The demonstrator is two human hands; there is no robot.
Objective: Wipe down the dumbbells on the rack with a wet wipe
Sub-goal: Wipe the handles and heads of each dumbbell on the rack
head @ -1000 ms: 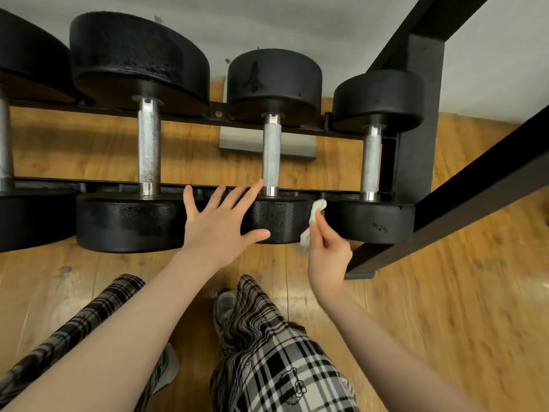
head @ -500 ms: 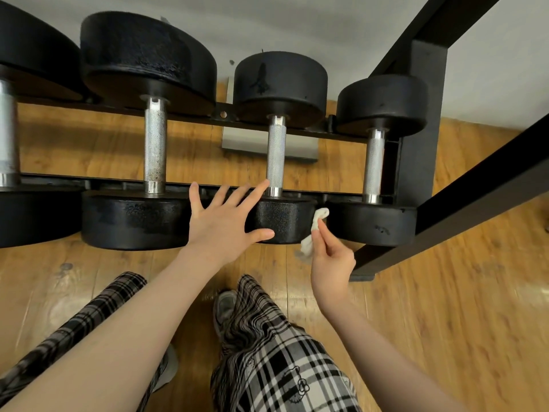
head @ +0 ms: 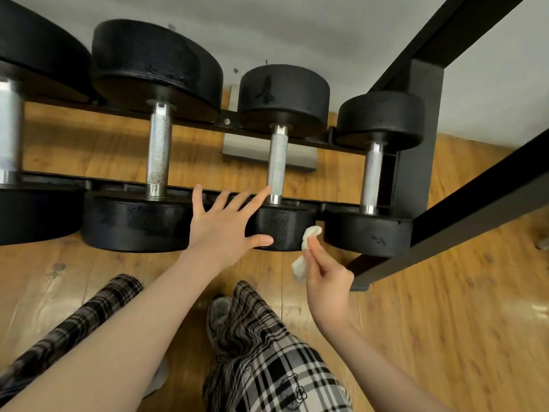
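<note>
Fingers spread, my left hand (head: 221, 230) lies flat against the near head of the middle dumbbell (head: 282, 226) on the black rack (head: 421, 162). My right hand (head: 328, 273) pinches a crumpled white wet wipe (head: 309, 237) touching that head's right edge. Larger dumbbell (head: 139, 223) sits left of it, smaller dumbbell (head: 368, 233) right; plaid trousers (head: 267, 361) below.

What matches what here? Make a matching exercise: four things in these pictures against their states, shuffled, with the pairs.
Things:
1. left hand
2. right hand
3. wet wipe
4. smallest dumbbell

States:
A. farthest right on the rack
B. fingers spread, resting on a near dumbbell head
C. white, crumpled, held
D. pinching the wipe

Pairs: 1-B, 2-D, 3-C, 4-A
</note>
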